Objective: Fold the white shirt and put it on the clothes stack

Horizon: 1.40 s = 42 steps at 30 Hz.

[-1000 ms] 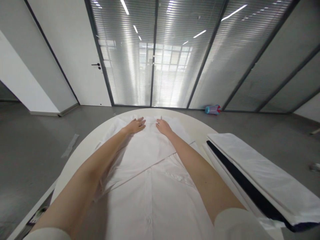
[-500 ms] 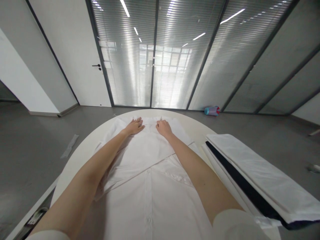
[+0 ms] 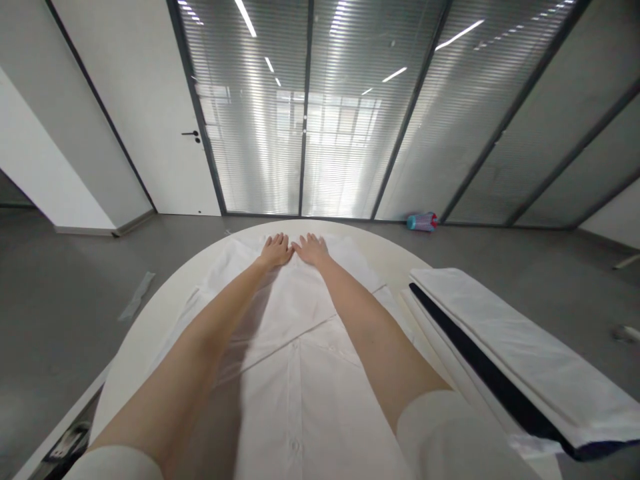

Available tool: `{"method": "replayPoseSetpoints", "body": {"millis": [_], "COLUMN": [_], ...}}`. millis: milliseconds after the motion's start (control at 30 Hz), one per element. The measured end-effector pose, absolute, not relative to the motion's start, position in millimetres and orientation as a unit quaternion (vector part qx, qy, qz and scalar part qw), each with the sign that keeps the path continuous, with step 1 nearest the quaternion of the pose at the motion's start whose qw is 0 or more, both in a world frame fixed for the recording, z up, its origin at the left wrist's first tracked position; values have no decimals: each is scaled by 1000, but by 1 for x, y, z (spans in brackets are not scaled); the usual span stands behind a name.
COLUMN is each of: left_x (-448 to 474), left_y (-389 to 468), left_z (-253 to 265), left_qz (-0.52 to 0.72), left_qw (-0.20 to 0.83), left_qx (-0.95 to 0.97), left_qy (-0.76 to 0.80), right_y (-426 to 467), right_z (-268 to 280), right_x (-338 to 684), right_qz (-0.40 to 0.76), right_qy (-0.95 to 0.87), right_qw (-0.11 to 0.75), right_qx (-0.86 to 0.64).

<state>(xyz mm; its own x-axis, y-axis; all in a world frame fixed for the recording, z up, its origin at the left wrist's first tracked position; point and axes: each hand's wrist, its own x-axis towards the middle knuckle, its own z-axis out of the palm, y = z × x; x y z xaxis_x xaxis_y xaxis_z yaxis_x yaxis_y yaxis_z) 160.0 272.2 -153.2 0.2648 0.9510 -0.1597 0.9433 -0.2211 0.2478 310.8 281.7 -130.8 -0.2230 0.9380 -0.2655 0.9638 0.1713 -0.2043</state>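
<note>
- The white button-up shirt lay spread on the round white table; it looked light, soft and quick to crease, best held by its edges or seams.
- Left hand and right hand rested flat on its far end, fingers extended, gripping nothing visible.
- Folded garments sat rightward.
- Beyond stood a blind-covered glass partition and white door.

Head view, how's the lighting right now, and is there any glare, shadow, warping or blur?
In the head view, bright glare glows through the blinds; in the head view, a soft shadow falls on the white shirt beside the left forearm; in the head view, the door slants with wide-angle distortion, and the pale object at the right edge is blurred.
</note>
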Motion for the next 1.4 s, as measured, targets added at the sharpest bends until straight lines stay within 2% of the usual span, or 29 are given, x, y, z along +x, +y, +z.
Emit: {"method": "replayPoseSetpoints", "body": {"millis": [67, 300, 433, 567, 700, 800, 967, 1067, 1233, 1400], "left_x": [156, 129, 96, 61, 39, 23, -22, -49, -64, -66], "left_y": [279, 275, 250, 202, 119, 41, -77, -130, -177, -193], "left_z": [-156, -148, -125, -79, -21, 10, 25, 21, -5, -44], "left_qz": [-9, -46, 22, 31, 51, 71, 91, 77, 54, 169], "left_qw": [167, 208, 179, 198, 245, 267, 206, 148, 65, -13], "left_qx": [765, 711, 757, 828, 873, 864, 875, 890, 901, 856], "left_qy": [622, 670, 628, 523, 419, 421, 429, 424, 425, 488], "right_y": [281, 270, 257, 240, 212, 167, 40, -34, -105, -135], "right_z": [-134, -122, -108, -79, -30, 17, 90, 108, 87, 64], "right_x": [314, 331, 350, 361, 352, 348, 388, 436, 524, 564], "right_qz": [-208, -226, -185, -182, -211, -259, -278, -265, -195, -156], "right_qy": [727, 675, 721, 787, 848, 873, 906, 908, 882, 839], "right_qw": [87, 130, 86, 60, 23, -13, 0, 35, 33, -28], "right_qx": [649, 690, 662, 586, 486, 414, 320, 322, 427, 521]}}
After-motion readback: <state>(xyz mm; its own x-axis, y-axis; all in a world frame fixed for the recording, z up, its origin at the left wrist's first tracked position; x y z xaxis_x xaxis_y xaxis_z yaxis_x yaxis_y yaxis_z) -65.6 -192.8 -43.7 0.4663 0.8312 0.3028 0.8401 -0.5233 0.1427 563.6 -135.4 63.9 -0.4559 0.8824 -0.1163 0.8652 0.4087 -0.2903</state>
